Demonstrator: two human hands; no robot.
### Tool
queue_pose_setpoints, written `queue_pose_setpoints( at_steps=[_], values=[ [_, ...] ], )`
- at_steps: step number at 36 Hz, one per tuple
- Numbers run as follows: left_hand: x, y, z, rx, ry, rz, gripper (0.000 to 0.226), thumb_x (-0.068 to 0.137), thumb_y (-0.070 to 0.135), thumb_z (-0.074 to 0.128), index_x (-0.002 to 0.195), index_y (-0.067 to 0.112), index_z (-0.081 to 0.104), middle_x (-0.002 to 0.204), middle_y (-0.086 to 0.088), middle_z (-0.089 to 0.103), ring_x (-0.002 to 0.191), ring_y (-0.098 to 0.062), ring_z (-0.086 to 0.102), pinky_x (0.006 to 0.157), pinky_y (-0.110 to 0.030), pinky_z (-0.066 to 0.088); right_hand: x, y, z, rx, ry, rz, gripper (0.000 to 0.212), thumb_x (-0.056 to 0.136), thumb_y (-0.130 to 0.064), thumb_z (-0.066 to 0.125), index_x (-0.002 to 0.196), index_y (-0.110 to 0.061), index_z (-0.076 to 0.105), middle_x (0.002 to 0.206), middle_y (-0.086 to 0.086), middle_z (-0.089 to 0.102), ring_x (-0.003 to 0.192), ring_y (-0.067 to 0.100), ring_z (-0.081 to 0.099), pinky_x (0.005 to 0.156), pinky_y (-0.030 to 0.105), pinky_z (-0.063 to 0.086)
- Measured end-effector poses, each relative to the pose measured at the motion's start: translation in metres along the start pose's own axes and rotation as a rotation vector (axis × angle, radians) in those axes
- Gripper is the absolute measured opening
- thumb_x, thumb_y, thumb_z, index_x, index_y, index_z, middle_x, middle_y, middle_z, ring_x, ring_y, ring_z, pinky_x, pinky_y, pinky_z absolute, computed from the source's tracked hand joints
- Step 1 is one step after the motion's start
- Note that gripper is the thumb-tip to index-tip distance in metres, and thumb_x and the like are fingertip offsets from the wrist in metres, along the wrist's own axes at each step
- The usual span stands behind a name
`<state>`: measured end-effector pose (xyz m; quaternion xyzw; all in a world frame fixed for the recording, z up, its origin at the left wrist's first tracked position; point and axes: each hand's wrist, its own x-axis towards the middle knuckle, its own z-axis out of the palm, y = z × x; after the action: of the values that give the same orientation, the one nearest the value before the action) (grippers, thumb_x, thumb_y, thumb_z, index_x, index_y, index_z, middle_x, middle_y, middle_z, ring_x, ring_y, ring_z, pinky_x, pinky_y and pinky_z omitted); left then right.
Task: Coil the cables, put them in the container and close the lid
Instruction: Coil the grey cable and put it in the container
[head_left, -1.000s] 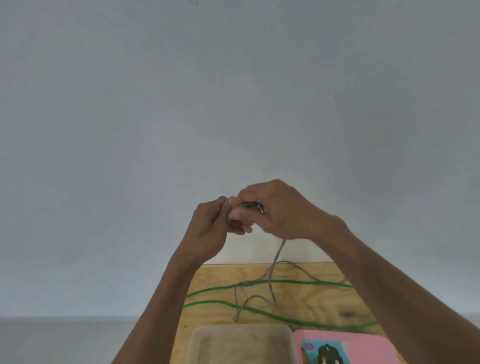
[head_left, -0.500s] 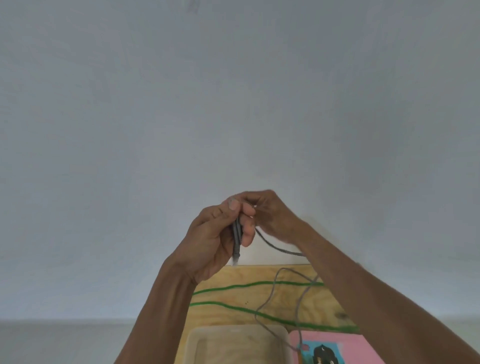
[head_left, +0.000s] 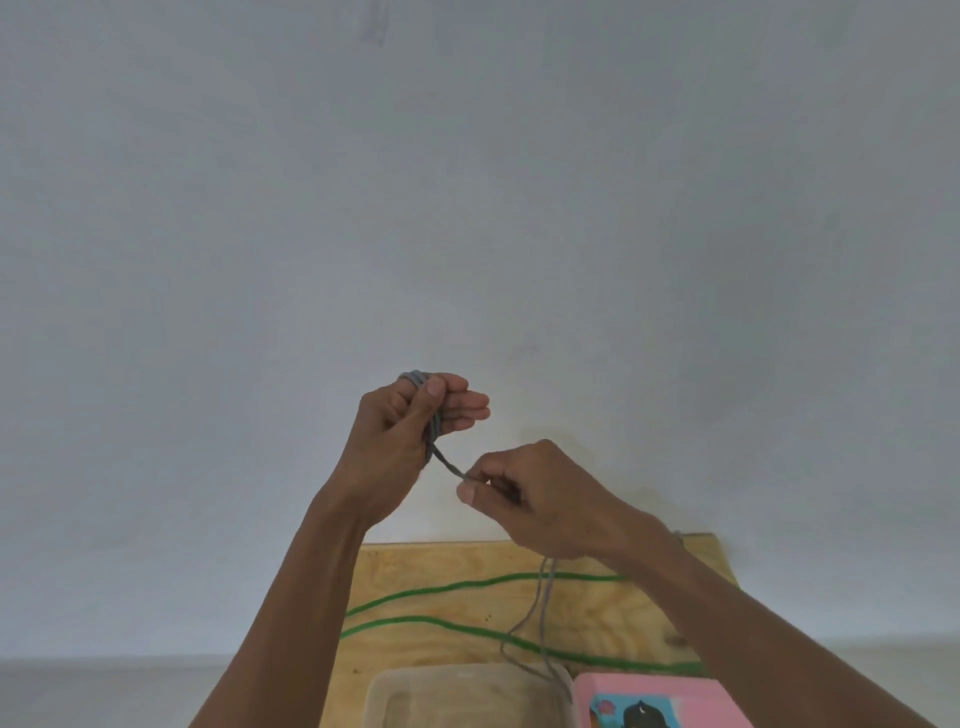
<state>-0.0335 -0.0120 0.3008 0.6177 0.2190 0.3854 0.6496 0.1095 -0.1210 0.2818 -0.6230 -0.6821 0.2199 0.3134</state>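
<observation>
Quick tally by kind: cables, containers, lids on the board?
Cables: 2, the grey cable held by both hands, and the green cable lying on the board
Containers: 1, the clear container
Lids: 1, the pink lid
Total: 4

A light plywood table (head_left: 441, 577) stands against a pale wall. A green cable (head_left: 467, 623) runs across it in two long lines. A thin grey cable (head_left: 540, 613) trails down onto the wood. At the near edge sit a translucent container (head_left: 457, 693) and, just to its right, a pink lid (head_left: 675, 696) with a picture.
</observation>
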Motion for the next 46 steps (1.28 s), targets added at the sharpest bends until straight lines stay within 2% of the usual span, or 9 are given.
queue_pose_setpoints(
  at_steps=[5,8,14,17,20,22,25,32,46],
  values=[
    [-0.013,-0.003,0.006,0.283,-0.133,-0.095,0.046,0.106,0.024,0.04,0.093,-0.014,0.062,0.074,-0.008,0.069,0.066,-0.013,0.066,0.064,-0.026,0.05,0.009,-0.023,-0.041,-0.012,0.008,-0.128,0.023,0.093,-0.032,0.065,0.071,-0.024,0.066,0.058,-0.002,0.063,0.05,0.012,0.053,0.057,0.036,0.048],
    [-0.026,-0.004,0.019,0.15,-0.198,-0.176,0.052,0.11,0.022,0.027,0.097,-0.011,0.064,0.073,-0.019,0.07,0.064,-0.023,0.065,0.064,-0.03,0.05,0.026,-0.029,-0.062,0.041,-0.034,-0.149,0.02,0.089,-0.033,0.073,0.07,-0.029,0.066,0.064,-0.003,0.069,0.059,0.007,0.061,0.06,0.029,0.049],
    [-0.037,-0.002,0.036,-0.2,-0.179,-0.245,0.068,0.098,0.05,0.028,0.089,-0.004,0.069,0.059,-0.019,0.059,0.049,-0.024,0.049,0.055,-0.029,0.045,0.045,-0.012,-0.068,0.36,-0.015,-0.09,0.014,0.081,-0.014,0.08,0.08,-0.003,0.071,0.073,0.011,0.068,0.067,0.014,0.061,0.065,0.025,0.05],
    [-0.038,-0.001,0.038,-0.213,-0.224,-0.236,0.065,0.099,0.048,0.03,0.093,-0.004,0.069,0.061,-0.017,0.06,0.051,-0.023,0.049,0.057,-0.028,0.046,0.047,0.002,-0.054,0.516,0.033,-0.035,0.015,0.083,-0.027,0.078,0.081,-0.013,0.072,0.075,0.019,0.063,0.063,0.021,0.051,0.052,0.027,0.038],
    [-0.039,0.001,0.038,-0.231,-0.276,-0.202,0.054,0.102,0.042,0.037,0.097,-0.002,0.068,0.067,-0.016,0.064,0.056,-0.022,0.055,0.062,-0.028,0.049,0.042,0.014,-0.034,0.654,0.053,0.027,0.029,0.078,-0.046,0.079,0.083,-0.017,0.074,0.082,0.036,0.061,0.074,0.031,0.05,0.064,0.043,0.04],
    [-0.037,0.0,0.036,-0.248,-0.267,-0.165,0.045,0.1,0.035,0.041,0.097,-0.001,0.068,0.072,-0.017,0.067,0.061,-0.024,0.059,0.067,-0.03,0.051,0.034,0.014,-0.021,0.715,0.064,0.056,0.012,0.085,-0.031,0.072,0.081,-0.02,0.075,0.065,0.023,0.063,0.068,0.03,0.051,0.065,0.047,0.038],
    [-0.029,0.0,0.036,-0.31,-0.208,-0.122,0.036,0.103,0.026,0.044,0.1,-0.002,0.067,0.08,-0.017,0.071,0.066,-0.024,0.064,0.067,-0.037,0.055,0.021,0.02,0.001,0.742,0.068,0.161,0.043,0.092,-0.016,0.051,0.057,-0.033,0.069,0.048,-0.011,0.055,0.051,0.018,0.044,0.055,0.036,0.031],
    [-0.009,0.0,0.036,-0.365,-0.113,-0.101,0.023,0.095,0.017,0.048,0.101,0.0,0.063,0.088,-0.013,0.074,0.077,-0.02,0.071,0.075,-0.027,0.059,0.006,0.017,0.027,0.622,0.157,0.173,0.04,0.095,0.006,0.044,0.066,-0.018,0.059,0.057,-0.008,0.06,0.045,0.008,0.043,0.047,0.018,0.035],
    [0.02,0.006,0.047,-0.421,0.052,-0.001,0.026,0.105,0.012,0.038,0.103,0.001,0.061,0.087,-0.008,0.077,0.084,-0.018,0.074,0.08,-0.026,0.059,0.001,0.009,0.034,0.501,0.304,0.15,0.026,0.092,-0.038,0.068,0.066,-0.039,0.067,0.054,-0.007,0.06,0.046,0.011,0.045,0.051,0.023,0.039]
  ],
)
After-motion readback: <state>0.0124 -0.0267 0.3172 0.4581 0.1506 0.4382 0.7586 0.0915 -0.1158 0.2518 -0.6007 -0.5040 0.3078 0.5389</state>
